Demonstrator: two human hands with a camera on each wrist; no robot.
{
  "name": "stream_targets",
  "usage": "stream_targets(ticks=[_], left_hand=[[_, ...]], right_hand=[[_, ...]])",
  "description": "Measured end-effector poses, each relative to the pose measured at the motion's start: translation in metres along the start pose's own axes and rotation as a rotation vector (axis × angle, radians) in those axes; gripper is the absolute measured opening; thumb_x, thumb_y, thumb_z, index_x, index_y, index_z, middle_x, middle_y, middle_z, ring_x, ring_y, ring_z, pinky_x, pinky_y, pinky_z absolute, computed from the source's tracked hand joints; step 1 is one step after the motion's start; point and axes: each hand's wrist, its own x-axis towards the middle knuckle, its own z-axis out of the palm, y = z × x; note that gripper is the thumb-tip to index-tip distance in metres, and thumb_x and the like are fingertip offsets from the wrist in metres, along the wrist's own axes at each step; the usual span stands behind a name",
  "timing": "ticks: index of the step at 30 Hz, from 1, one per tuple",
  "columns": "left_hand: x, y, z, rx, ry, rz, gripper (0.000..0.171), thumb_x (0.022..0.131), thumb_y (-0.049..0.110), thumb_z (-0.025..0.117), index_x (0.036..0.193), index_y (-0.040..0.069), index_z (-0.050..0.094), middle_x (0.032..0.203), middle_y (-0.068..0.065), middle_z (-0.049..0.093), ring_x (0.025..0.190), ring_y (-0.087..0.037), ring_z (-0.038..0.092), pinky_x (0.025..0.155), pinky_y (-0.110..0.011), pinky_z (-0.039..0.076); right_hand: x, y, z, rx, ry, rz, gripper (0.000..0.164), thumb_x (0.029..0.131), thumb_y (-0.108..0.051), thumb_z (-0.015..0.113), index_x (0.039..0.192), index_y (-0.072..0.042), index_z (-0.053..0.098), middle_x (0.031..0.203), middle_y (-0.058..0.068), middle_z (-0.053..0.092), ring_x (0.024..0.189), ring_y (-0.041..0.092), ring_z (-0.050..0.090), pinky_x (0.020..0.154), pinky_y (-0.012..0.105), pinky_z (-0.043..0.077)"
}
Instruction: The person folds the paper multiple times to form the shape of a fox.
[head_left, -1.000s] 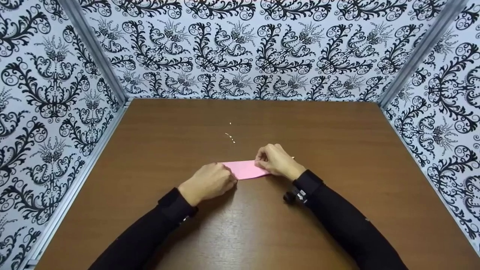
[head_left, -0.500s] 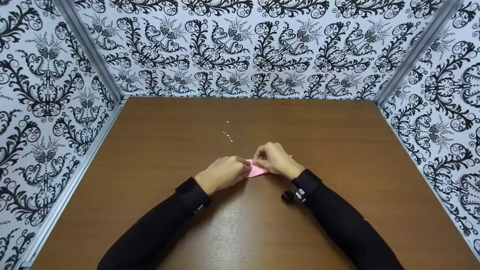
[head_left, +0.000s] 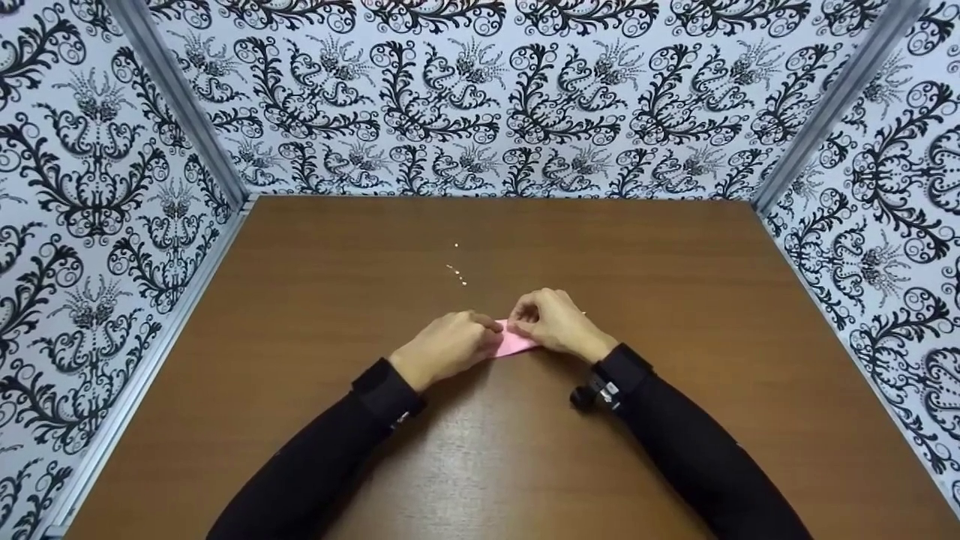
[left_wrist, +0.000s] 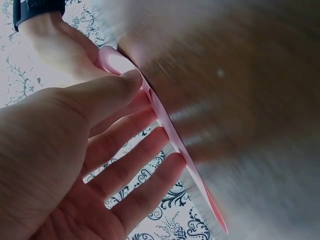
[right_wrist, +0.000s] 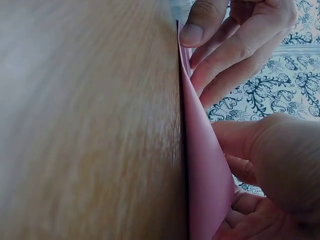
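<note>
A folded pink sheet [head_left: 513, 343], apparently paper, lies on the brown table between the two hands, mostly covered by them in the head view. Extended fingers of the left hand [head_left: 442, 349] press their tips along it, with the thumb laid at its near edge in the left wrist view. The right hand [head_left: 559, 322] pinches the other part between thumb and forefinger. There the pink sheet [right_wrist: 205, 170] bows up from the tabletop in the right wrist view. From the left wrist, the sheet [left_wrist: 172, 132] appears as a narrow strip with a rounded fold at its far end.
Several tiny white specks [head_left: 460, 277] lie on the table [head_left: 375, 240] beyond the hands. A small pale tip [head_left: 584, 313] shows behind the right hand. Patterned wall panels [head_left: 465, 97] with metal corner posts enclose the table at the back and sides.
The left hand has slid right along the pink sheet, from its left end to close beside the right hand, and its fingers have straightened. The right hand has stayed nearly in place.
</note>
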Motion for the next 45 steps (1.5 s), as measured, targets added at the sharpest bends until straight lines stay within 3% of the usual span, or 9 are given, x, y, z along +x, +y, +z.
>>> stream_targets(ticks=[5, 16, 24, 31, 38, 45], left_hand=[[0.001, 0.002, -0.001, -0.022, 0.001, -0.013, 0.017, 0.103, 0.015, 0.076, 0.114, 0.005, 0.085, 0.13, -0.015, 0.08, 0.116, -0.035, 0.079, 0.098, -0.049, 0.065], [0.002, 0.004, -0.003, 0.005, -0.003, -0.021, 0.011, 0.101, 0.017, 0.079, 0.105, 0.01, 0.086, 0.127, -0.013, 0.081, 0.114, -0.034, 0.078, 0.095, -0.05, 0.066], [0.002, 0.004, -0.001, 0.015, -0.011, -0.016, 0.012, 0.102, 0.019, 0.078, 0.105, 0.01, 0.086, 0.129, -0.012, 0.081, 0.114, -0.033, 0.078, 0.097, -0.05, 0.065], [0.002, 0.004, -0.001, 0.021, -0.007, -0.016, 0.011, 0.101, 0.018, 0.078, 0.103, 0.01, 0.085, 0.131, -0.012, 0.08, 0.113, -0.035, 0.076, 0.091, -0.051, 0.066], [0.004, 0.001, -0.001, 0.011, -0.011, 0.017, 0.008, 0.099, 0.015, 0.08, 0.099, 0.008, 0.083, 0.131, -0.015, 0.079, 0.116, -0.036, 0.077, 0.095, -0.052, 0.065], [0.002, 0.0, 0.0, 0.018, -0.003, 0.015, 0.006, 0.098, 0.015, 0.081, 0.1, 0.009, 0.083, 0.133, -0.012, 0.079, 0.116, -0.035, 0.076, 0.095, -0.049, 0.065]], right_hand=[[-0.009, -0.002, -0.003, 0.011, -0.01, 0.004, 0.007, 0.095, -0.026, 0.086, 0.095, -0.02, 0.081, 0.089, -0.004, 0.078, 0.083, 0.011, 0.069, 0.076, 0.028, 0.054], [-0.022, -0.008, -0.004, -0.037, -0.005, -0.025, 0.016, 0.085, -0.033, 0.095, 0.081, -0.026, 0.081, 0.086, -0.003, 0.074, 0.087, 0.015, 0.059, 0.076, 0.031, 0.038], [-0.021, -0.008, 0.0, -0.046, -0.028, 0.012, 0.017, 0.083, -0.035, 0.097, 0.077, -0.029, 0.083, 0.089, -0.008, 0.076, 0.09, 0.018, 0.064, 0.078, 0.032, 0.042], [-0.023, -0.006, -0.002, -0.025, -0.049, 0.04, 0.017, 0.085, -0.034, 0.095, 0.077, -0.026, 0.082, 0.091, -0.005, 0.074, 0.091, 0.017, 0.062, 0.087, 0.043, 0.048], [-0.029, 0.002, -0.013, -0.024, -0.052, 0.091, 0.017, 0.085, -0.034, 0.096, 0.079, -0.026, 0.082, 0.091, -0.004, 0.073, 0.089, 0.016, 0.062, 0.08, 0.032, 0.047], [-0.037, 0.021, -0.022, -0.058, -0.046, 0.068, 0.015, 0.088, -0.031, 0.093, 0.079, -0.025, 0.083, 0.088, -0.004, 0.072, 0.086, 0.014, 0.061, 0.077, 0.028, 0.046]])
